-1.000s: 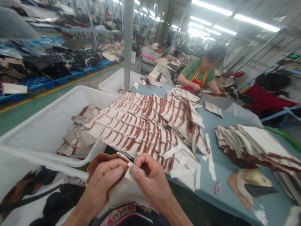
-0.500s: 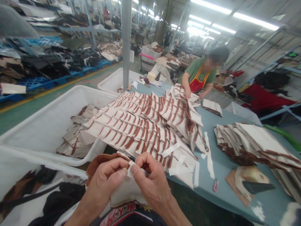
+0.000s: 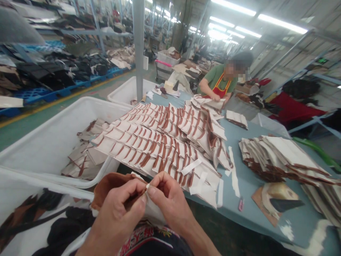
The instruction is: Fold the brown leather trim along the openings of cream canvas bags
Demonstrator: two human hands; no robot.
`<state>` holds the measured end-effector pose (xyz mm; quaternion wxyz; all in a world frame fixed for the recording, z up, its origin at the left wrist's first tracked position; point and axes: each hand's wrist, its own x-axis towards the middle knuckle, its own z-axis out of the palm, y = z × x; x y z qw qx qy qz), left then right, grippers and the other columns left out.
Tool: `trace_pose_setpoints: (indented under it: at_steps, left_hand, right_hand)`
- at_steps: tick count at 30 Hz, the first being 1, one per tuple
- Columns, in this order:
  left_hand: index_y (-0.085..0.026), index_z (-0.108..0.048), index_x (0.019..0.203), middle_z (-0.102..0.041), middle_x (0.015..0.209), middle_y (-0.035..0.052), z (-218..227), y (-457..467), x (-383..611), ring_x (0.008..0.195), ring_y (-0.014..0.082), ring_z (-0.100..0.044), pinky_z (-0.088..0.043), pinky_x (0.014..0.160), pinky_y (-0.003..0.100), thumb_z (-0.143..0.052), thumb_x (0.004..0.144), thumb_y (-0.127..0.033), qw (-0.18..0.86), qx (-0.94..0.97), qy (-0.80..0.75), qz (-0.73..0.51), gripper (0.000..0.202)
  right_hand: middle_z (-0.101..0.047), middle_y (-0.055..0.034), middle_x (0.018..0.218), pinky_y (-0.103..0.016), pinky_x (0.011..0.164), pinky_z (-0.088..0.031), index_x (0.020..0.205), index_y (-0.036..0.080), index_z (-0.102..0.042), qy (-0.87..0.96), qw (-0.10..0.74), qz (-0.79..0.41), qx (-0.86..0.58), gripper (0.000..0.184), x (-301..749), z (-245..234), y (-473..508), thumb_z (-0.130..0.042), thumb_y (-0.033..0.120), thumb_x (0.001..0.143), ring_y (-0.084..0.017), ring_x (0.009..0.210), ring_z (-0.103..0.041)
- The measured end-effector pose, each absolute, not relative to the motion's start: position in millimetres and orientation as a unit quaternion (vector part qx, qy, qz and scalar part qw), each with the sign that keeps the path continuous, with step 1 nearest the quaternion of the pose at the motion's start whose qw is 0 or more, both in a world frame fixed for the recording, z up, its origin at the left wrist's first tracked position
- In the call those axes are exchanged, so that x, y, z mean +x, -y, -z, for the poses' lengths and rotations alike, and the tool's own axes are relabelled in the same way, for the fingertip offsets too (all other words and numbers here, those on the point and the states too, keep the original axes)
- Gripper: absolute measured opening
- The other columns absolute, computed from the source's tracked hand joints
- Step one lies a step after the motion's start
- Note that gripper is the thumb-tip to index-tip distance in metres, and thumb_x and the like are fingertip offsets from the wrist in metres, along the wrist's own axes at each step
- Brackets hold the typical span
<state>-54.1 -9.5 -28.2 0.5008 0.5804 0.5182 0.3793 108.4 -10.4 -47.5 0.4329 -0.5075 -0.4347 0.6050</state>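
My left hand [image 3: 119,211] and my right hand [image 3: 166,201] meet low in the middle of the view. Both pinch a cream and brown fabric piece [image 3: 106,185] held over my lap, thumbs pressed together at its top edge. The brown part folds out to the left of my left hand. Just beyond my hands lies a wide spread of overlapped cream pieces with brown strips [image 3: 160,142] on the blue-grey table [image 3: 247,199]. Loose white strips [image 3: 233,170] lie at the near end of that spread.
A white tub [image 3: 53,142] with more pieces stands to the left, another tub [image 3: 16,199] with dark fabric nearer me. A stack of cream pieces [image 3: 282,156] lies on the right. A person in green with a red apron [image 3: 220,83] works at the far end.
My hands have closed tighter over the fabric piece and hide more of its cream part. The person at the far end has shifted hands onto the far pile. The view drifted slightly right.
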Motion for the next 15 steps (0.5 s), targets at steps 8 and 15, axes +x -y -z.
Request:
trace_pose_setpoints:
  at_steps: [8,15]
  left_hand:
    - [-0.021,-0.070,0.074,-0.068,0.071,0.0001,31.4,15.3,-58.3,0.066,0.0178,-0.057,-0.044,0.059,0.024,-0.063,0.086,-0.032,0.506,0.583,-0.527,-0.355,0.017]
    - [-0.022,-0.055,0.062,-0.050,0.061,-0.0045,32.7,2.5,-62.4,0.056,0.0131,-0.042,-0.033,0.051,0.024,-0.056,0.080,-0.030,0.526,0.561,-0.511,-0.384,0.020]
  right_hand:
    - [-0.047,0.0050,0.073,-0.024,0.060,-0.034,0.087,0.023,-0.054,0.434,0.404,-0.681,-0.430,0.068,106.2,45.3,1.4,-0.079,0.085,0.076,-0.012,0.065,-0.039]
    - [-0.043,0.0090,0.066,-0.022,0.053,-0.029,0.087,0.024,-0.050,0.462,0.384,-0.720,-0.347,0.061,105.9,48.6,-12.2,-0.079,0.077,0.084,-0.010,0.056,-0.034]
